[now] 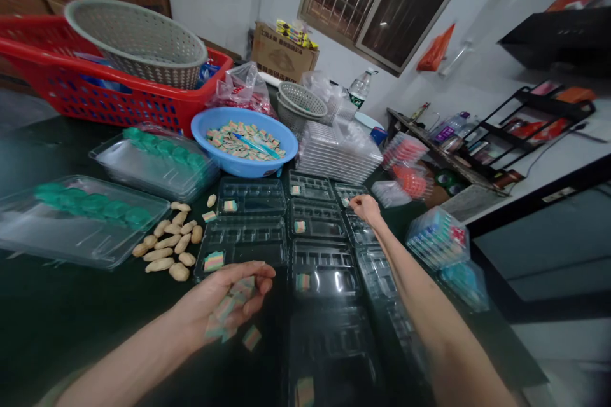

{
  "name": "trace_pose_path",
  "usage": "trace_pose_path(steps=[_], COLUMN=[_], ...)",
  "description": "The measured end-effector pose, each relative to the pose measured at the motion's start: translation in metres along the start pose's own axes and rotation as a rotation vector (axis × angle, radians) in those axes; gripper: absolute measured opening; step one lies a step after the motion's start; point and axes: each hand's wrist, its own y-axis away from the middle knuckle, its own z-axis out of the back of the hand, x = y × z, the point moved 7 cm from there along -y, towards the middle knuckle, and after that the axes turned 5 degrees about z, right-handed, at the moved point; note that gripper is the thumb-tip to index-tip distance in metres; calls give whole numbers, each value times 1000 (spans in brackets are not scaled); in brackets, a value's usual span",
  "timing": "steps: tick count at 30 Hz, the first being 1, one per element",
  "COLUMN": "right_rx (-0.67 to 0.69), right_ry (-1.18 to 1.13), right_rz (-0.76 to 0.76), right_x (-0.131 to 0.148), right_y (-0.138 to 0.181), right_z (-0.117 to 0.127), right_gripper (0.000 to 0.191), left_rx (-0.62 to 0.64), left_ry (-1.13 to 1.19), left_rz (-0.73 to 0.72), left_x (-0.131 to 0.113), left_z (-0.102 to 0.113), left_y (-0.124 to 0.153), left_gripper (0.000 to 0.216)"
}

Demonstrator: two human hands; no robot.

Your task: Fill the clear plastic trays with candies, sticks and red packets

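My left hand (243, 292) is cupped, palm up, around several small striped pieces (231, 305) in pastel green, pink and yellow. One more striped piece (252, 338) lies just below it on the dark table. My right hand (366, 208) reaches to the far right row and pinches a small pale piece (345, 202) over a clear compartmented tray (351, 191). Other clear trays (324, 261) lie in rows between my hands. Several of them hold one striped piece in a corner compartment, such as the piece (300, 226) in the middle row.
A blue basin (243, 165) full of striped pieces stands behind the trays, next to a stack of clear trays (334, 149). Peanuts (167, 243) and clear containers with green inserts (86, 222) lie left. Behind is a red basket (143, 105); packed boxes (436, 235) stand right.
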Motion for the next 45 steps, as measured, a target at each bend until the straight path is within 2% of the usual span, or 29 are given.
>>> trace_pose_path(steps=[8, 17, 23, 28, 33, 36, 38, 40, 43, 45], right_rx=[13, 8, 3, -39, -51, -91, -133, -212, -370, -359], right_ry=[-83, -123, -47, 81, 183, 193, 176, 69, -290, -439], right_rz=[44, 99, 107, 159, 201, 199, 198, 265, 537, 700], right_x=[-1, -3, 3, 19, 33, 41, 52, 77, 137, 179], right_y=[-2, 2, 8, 20, 27, 29, 36, 53, 103, 143], right_z=[-9, -11, -7, 1, 3, 13, 24, 40, 76, 95], right_gripper=[17, 19, 21, 31, 29, 32, 38, 39, 29, 26], left_rx=[-29, 2, -4, 10, 61, 94, 125, 179, 256, 277], left_ry=[-6, -35, -29, -13, 67, 151, 238, 337, 463, 501], left_rz=[3, -16, -13, -15, 7, -10, -25, -29, -41, -58], left_x=[0, -2, -2, -1, -1, -5, -7, -7, -8, -9], left_z=[0, -3, -3, -1, -5, -8, -10, -13, -15, -13], left_y=[2, 2, 3, 2, 0, 1, 3, 6, 8, 9], left_gripper=[19, 18, 18, 18, 18, 19, 21, 22, 26, 29])
